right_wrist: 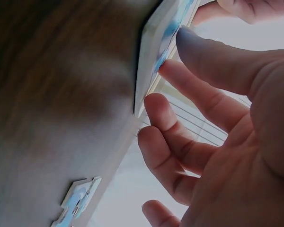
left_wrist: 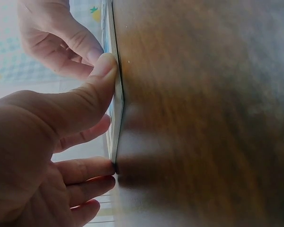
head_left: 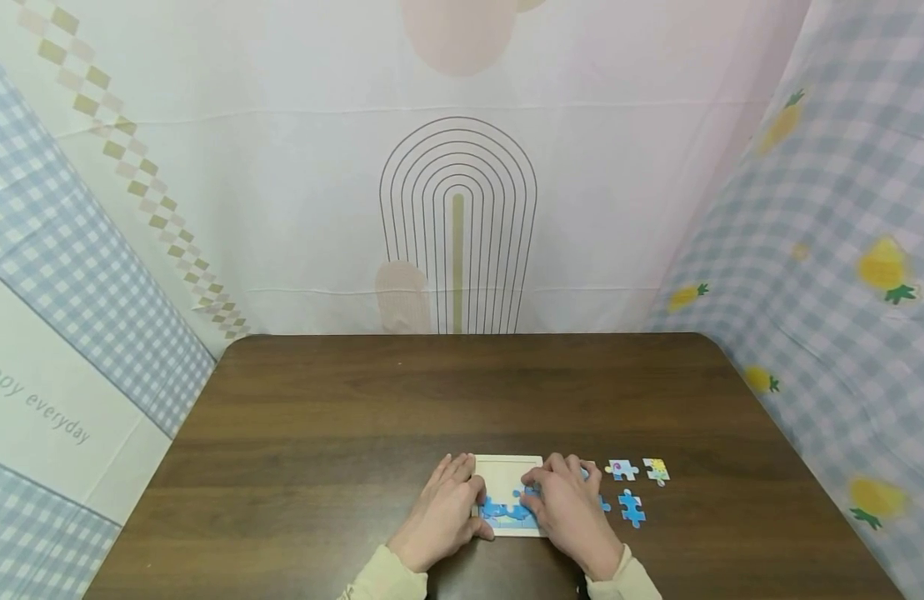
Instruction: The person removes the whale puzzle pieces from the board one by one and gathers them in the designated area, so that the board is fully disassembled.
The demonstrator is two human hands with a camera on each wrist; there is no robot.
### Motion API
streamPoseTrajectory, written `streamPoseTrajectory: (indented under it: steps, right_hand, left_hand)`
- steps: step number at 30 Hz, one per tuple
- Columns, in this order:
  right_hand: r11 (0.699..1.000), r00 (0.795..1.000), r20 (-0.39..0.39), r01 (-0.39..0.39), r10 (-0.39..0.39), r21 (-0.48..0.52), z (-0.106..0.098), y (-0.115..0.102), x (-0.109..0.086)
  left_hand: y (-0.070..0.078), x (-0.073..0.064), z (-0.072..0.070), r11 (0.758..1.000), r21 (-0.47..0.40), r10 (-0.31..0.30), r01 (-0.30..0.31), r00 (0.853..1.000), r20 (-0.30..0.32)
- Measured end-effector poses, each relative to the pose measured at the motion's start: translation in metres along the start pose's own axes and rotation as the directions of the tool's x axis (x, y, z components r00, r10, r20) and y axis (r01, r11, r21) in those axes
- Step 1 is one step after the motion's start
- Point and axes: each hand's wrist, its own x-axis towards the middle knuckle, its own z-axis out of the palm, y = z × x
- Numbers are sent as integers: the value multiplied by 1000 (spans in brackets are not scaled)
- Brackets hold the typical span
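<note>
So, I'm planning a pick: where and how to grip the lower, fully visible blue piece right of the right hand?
Probably pinch the blue piece by its left and right edges, from above and the right. It lies flat, its shape narrower across, and bare table shows on its right, while a half-hidden piece and the right hand are on its left.

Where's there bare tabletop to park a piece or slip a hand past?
Bare wood on the table shows left of the left hand, beyond the puzzle tray to the far edge, and right of the loose pieces. It's crowded from the tray's right side, where the right hand is, to those pieces beside it.
</note>
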Motion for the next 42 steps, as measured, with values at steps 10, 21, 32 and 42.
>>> streamPoseTrajectory:
  steps: [10,21,32,42]
  right_hand:
    - [1000,1000,9,-8,8,-6,2,3,2]
    - [1000,1000,20,-17,17,-1,1,1,6]
    - [1000,1000,-4,-25,25,6,-1,-3,10]
    - [1000,1000,-21,-19,19,-3,1,-4,10]
  left_hand:
    - [1,0,-1,1000,21,-5,5,1000,8]
    - [1,0,-3,1000,16,-7,6,1000,10]
    - [1,1,-3,999,36,-4,4,1000,5]
    - [2,0,-2,1000,6,-18,18,1000,13]
